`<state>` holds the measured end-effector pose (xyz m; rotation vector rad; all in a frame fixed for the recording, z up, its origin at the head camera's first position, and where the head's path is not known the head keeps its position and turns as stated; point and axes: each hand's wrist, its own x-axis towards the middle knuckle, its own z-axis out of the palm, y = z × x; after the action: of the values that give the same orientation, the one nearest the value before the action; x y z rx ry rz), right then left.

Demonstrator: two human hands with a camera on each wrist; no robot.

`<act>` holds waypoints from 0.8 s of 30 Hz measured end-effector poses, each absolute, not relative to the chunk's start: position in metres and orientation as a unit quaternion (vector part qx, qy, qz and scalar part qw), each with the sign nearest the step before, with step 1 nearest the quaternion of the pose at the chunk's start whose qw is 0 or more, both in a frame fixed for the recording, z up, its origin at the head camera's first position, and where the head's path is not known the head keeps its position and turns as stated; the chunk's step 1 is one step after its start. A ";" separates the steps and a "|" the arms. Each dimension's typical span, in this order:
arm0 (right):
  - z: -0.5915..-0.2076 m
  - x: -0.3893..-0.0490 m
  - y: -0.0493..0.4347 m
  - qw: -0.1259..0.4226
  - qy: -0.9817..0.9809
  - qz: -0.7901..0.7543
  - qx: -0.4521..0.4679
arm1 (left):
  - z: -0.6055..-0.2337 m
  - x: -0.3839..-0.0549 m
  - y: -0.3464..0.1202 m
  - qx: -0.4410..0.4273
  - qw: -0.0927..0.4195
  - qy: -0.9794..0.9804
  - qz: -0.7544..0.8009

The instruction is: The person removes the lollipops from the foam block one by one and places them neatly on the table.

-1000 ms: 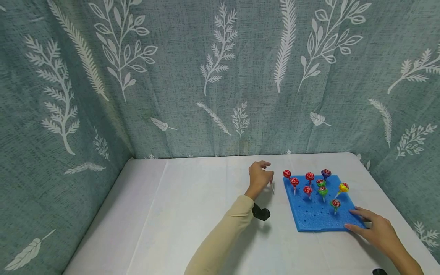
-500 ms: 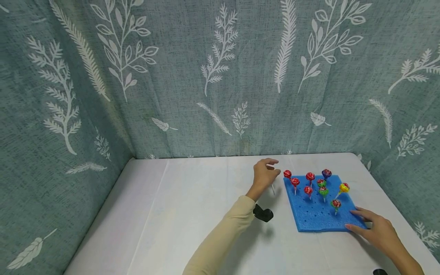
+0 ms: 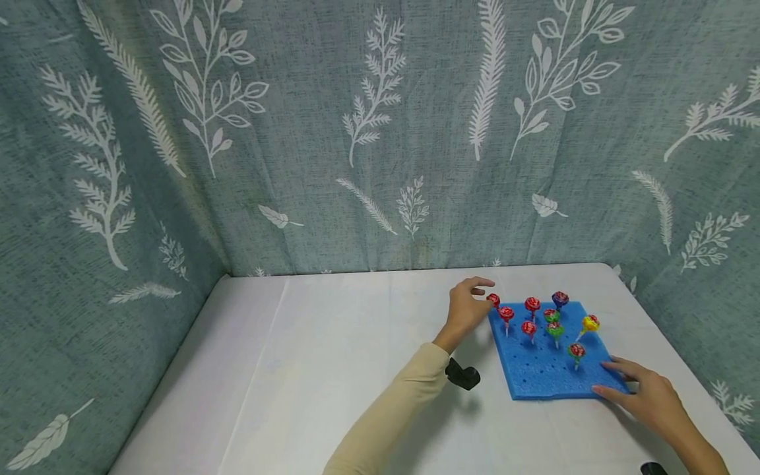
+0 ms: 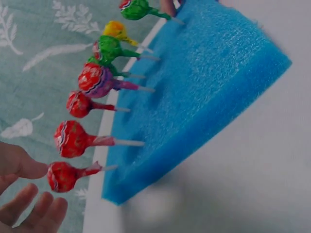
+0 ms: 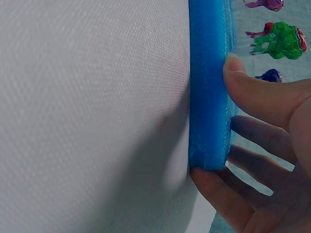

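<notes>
At the far left corner of a blue foam board [image 3: 534, 376], my left hand [image 3: 468, 310] reaches toward a red lollipop [image 4: 63, 177] standing by its stick. In the left wrist view the thumb [image 4: 24, 165] is at its wrapped head, touching or nearly so; the other fingers are spread below. My right hand [image 3: 650, 396] grips the board's near right corner, its thumb on the top face and a finger at the edge. Beside the corner lollipop stands another red lollipop [image 4: 72, 139]. Further ones are green [image 3: 555, 330], yellow [image 3: 590, 323] and purple [image 3: 560, 300].
Rows of small holes mark the near half of the board. It lies on a white-covered table [image 3: 326, 363], toward the right. A patterned green curtain [image 3: 309, 132] hangs behind the table and along its sides.
My left hand has moved right to the corner red lollipop, its fingers spreading. A white stick seen under that hand earlier is no longer visible. The right hand keeps its place on the board.
</notes>
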<state>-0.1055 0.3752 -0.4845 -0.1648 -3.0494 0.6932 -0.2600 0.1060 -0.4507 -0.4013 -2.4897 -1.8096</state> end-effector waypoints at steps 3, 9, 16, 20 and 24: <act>-0.484 -0.106 0.375 0.002 -0.974 0.221 -0.054 | -0.452 -0.258 0.111 -0.130 0.012 -0.803 -0.581; -0.483 -0.106 0.375 -0.005 -0.973 0.223 -0.058 | -0.463 -0.257 0.119 -0.133 0.018 -0.798 -0.588; -0.482 -0.106 0.375 -0.011 -0.972 0.226 -0.061 | -0.475 -0.257 0.121 -0.135 0.034 -0.784 -0.605; -0.484 -0.104 0.374 -0.010 -0.971 0.233 -0.060 | -0.478 -0.256 0.121 -0.144 0.044 -0.777 -0.611; -0.485 -0.103 0.374 -0.006 -0.970 0.235 -0.055 | -0.479 -0.256 0.121 -0.147 0.046 -0.766 -0.624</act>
<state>-0.1034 0.3737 -0.4849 -0.1732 -3.0605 0.7403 -0.2559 0.1210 -0.4792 -0.4500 -2.3391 -1.9037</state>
